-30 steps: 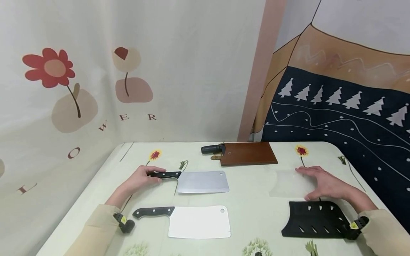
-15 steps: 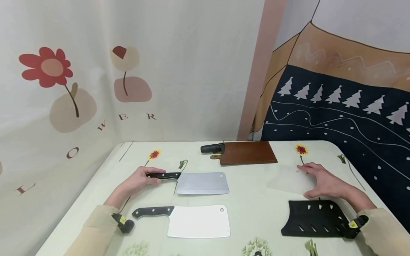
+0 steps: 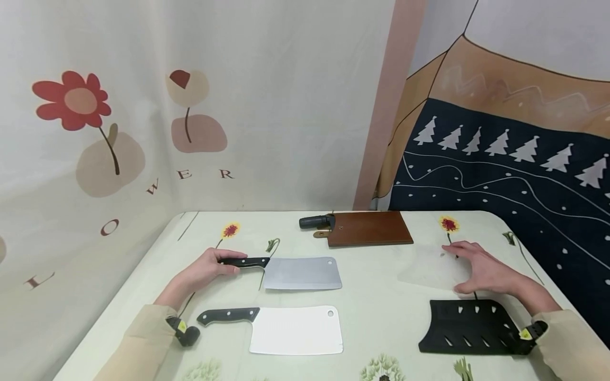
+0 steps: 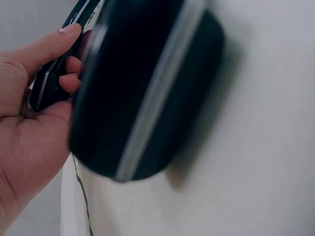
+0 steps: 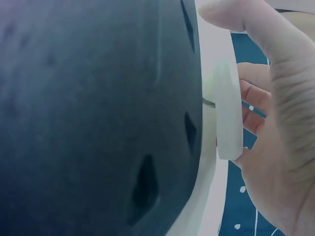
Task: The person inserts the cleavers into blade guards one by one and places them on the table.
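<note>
In the head view my left hand [image 3: 209, 267] grips the black handle of a cleaver [image 3: 302, 272] whose blade points right. A second cleaver [image 3: 295, 329] with a bright, pale blade lies nearer, parallel to it. At the right, my right hand [image 3: 486, 270] holds a translucent whitish blade cover [image 3: 426, 267] by its right end, thumb at the near edge and fingers at the far one. The right wrist view shows this cover [image 5: 229, 108] edge-on beside the fingers. Below that hand lies a black slotted blade cover [image 3: 464, 326]. A dark handle [image 4: 142, 93] fills much of the left wrist view.
At the back of the table a brown leather sheath [image 3: 369, 228] has a black handle [image 3: 314, 221] sticking out on its left. The white tablecloth [image 3: 376, 296] bears printed flowers. Printed curtains [image 3: 286, 106] stand behind the table.
The translucent cover has tilted under my right hand, and its outline has become fainter and slimmer. My left hand and the gripped cleaver have hardly moved.
</note>
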A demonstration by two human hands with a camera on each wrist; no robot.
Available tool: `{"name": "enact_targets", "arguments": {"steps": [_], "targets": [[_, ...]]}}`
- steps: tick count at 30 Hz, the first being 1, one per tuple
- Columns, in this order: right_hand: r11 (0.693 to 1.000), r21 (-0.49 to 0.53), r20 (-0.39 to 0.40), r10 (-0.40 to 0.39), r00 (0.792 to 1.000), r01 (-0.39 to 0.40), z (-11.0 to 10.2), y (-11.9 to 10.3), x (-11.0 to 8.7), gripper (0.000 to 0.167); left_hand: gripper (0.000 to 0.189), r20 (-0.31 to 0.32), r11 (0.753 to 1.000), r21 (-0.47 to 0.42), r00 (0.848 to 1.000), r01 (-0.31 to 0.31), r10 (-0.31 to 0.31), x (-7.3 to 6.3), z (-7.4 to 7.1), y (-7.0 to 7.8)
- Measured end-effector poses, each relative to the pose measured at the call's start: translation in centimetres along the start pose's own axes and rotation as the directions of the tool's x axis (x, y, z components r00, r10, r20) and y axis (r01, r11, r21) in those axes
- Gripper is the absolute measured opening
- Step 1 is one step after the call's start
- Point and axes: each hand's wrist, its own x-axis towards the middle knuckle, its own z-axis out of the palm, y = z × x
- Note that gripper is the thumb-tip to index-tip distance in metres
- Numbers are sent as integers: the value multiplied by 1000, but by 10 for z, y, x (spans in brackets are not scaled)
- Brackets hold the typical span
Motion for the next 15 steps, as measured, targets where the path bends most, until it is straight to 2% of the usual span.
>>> {"name": "enact_targets", "arguments": {"steps": [5,15], "targets": [[1000,-7,0,6,1000,-6,-1,-3,2,94,45,9,999,-32,1000,-14,15,0,0,1],[1000,-9,-7,-24,1000,24,-8,-16,12,91,42,2,999,-33,1000,-29,29,2,1,6]]}}
